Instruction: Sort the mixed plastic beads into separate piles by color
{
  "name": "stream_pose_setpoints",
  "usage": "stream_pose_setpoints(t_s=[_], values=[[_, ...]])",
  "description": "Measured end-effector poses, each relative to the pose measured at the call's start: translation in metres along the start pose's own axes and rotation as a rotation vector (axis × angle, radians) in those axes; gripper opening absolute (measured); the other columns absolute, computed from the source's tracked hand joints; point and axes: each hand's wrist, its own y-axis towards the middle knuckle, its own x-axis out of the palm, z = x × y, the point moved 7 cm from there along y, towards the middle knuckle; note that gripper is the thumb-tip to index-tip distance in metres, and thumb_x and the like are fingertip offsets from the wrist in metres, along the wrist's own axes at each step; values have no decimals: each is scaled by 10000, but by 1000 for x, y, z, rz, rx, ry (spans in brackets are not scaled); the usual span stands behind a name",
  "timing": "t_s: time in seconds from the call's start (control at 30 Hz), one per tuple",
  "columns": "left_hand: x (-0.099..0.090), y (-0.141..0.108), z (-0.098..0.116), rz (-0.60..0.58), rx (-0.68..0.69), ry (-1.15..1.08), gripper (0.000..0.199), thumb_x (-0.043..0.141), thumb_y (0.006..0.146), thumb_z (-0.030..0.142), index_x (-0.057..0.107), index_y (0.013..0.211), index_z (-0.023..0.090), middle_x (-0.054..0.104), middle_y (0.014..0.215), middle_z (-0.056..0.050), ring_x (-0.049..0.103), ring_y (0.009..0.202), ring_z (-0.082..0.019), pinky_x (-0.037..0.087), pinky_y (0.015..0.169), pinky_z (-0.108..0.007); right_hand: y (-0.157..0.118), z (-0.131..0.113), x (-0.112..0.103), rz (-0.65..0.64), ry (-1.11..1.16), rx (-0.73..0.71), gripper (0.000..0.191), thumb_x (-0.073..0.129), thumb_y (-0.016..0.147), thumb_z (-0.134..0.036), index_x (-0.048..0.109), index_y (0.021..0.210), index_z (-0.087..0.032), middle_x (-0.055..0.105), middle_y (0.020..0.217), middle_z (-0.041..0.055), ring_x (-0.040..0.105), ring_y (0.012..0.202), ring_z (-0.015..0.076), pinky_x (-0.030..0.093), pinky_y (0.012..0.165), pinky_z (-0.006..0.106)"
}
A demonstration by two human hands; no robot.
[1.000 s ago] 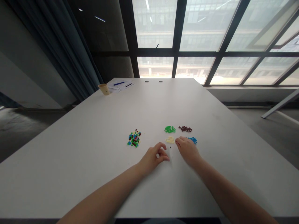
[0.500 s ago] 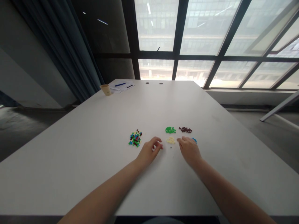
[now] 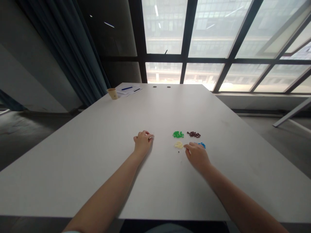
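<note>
My left hand (image 3: 143,142) is over the spot of the mixed-colour pile and hides it. Its thumb and fingertips come together, and whatever is between them is too small to make out. At the right edge of a small pile of cream pieces (image 3: 178,145) is my right hand (image 3: 197,154), its fingers closed together with the tips pointing left. Blue pieces (image 3: 202,145) show partly behind that hand. Farther back lie a pile of green pieces (image 3: 178,134) and a pile of dark brown pieces (image 3: 194,134). One tiny dark piece (image 3: 178,151) sits just in front of the cream ones.
The white table (image 3: 97,168) stretches away toward the windows. At its far left stand a paper cup (image 3: 112,94) and sheets of paper (image 3: 124,92) with a blue pen (image 3: 126,88) and a dark pen (image 3: 136,90) on them. Two dark discs (image 3: 168,87) lie at the far edge.
My left hand has moved left and away from me, from beside the cream pieces to over the mixed pile, and its fingers have closed. My right hand has hardly moved.
</note>
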Motion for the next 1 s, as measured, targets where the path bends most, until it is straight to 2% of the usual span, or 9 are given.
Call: stream_pose_setpoints(t_s=[0.2,0.3,0.4,0.5,0.57,0.67,0.73,0.83,1.0], values=[[3,-2,11,8,50,-32,207,465,782,199,670,773,225,599,940,-67,458,940,-237,291,772,-392,1,9,-5,71,63,25,247,410,810,-191,649,872,-209,619,750,40,539,740,148,317,699,261],[1,-3,15,11,32,-173,189,473,767,179,659,741,199,607,899,-71,465,931,-231,305,786,-380,1,15,-8,108,106,47,245,417,795,-190,653,857,-208,630,765,39,545,725,146,334,697,262],[7,-6,29,-125,-34,-577,108,545,724,212,647,715,176,602,796,-49,499,798,-181,354,722,-312,5,22,-13,134,212,63,245,425,768,-181,659,835,-205,639,788,37,549,724,144,358,697,256],[27,-21,56,-461,-286,-1201,140,625,682,272,624,759,155,565,685,-5,473,593,-95,351,557,-223,12,24,-25,154,382,75,242,440,732,-180,666,816,-199,643,787,31,533,658,131,382,655,245],[36,-35,81,-653,-439,-1601,179,670,655,258,600,780,149,556,705,6,471,569,-56,342,513,-178,17,23,-35,187,485,87,240,448,714,-186,671,802,-189,636,739,25,503,589,121,383,609,239],[44,-49,104,-751,-555,-1965,184,686,651,177,574,792,142,551,698,12,494,573,-37,380,519,-144,21,17,-44,242,618,115,241,447,717,-204,674,788,-166,559,559,-4,433,488,107,353,522,226],[52,-54,106,-735,-600,-2071,167,669,671,143,566,801,134,557,692,8,505,569,-35,402,522,-133,20,11,-43,283,691,110,242,441,726,-207,670,785,-156,504,505,-17,406,468,105,338,497,222],[63,-58,102,-716,-623,-2128,144,659,682,127,562,788,112,564,685,-3,519,568,-37,421,534,-127,14,3,-36,318,744,41,225,444,729,-177,663,770,-153,543,585,7,447,535,112,362,543,223],[63,-62,102,-759,-647,-2181,165,684,657,139,543,741,122,559,689,2,522,575,-40,428,540,-132,3,-5,-38,319,727,-50,217,442,755,-155,657,788,-164,526,610,11,444,550,111,360,537,222]])
